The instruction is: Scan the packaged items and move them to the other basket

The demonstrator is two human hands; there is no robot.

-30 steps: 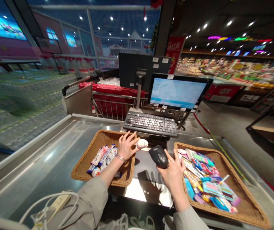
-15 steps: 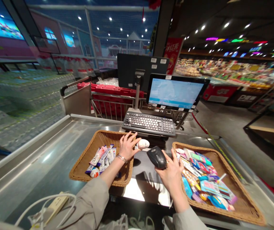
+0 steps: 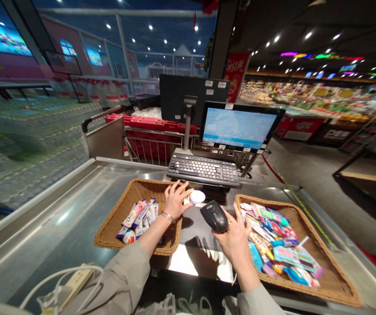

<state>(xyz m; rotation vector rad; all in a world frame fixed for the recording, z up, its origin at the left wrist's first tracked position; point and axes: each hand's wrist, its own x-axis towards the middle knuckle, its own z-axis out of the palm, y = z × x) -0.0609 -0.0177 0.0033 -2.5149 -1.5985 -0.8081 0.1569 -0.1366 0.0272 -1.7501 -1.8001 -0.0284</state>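
My left hand [image 3: 173, 200] pinches a small white egg-shaped item [image 3: 196, 197] at its fingertips, held over the right rim of the left wicker basket [image 3: 115, 223]. That basket holds several snack packets [image 3: 140, 214]. My right hand [image 3: 237, 236] grips a black handheld barcode scanner [image 3: 214, 215], its head turned toward the white item. Just right of that hand, the right wicker basket [image 3: 325, 258] is full of colourful packets [image 3: 275, 240].
A keyboard [image 3: 203, 169] and a lit touchscreen monitor [image 3: 240, 128] stand behind the baskets on the steel checkout counter [image 3: 59, 218]. A white power strip with cable [image 3: 72, 280] lies near left. Red shopping carts [image 3: 155, 135] sit behind the counter.
The white item has turned slightly in my left fingers. Both hands and the scanner stay almost in place; the view has shifted a little.
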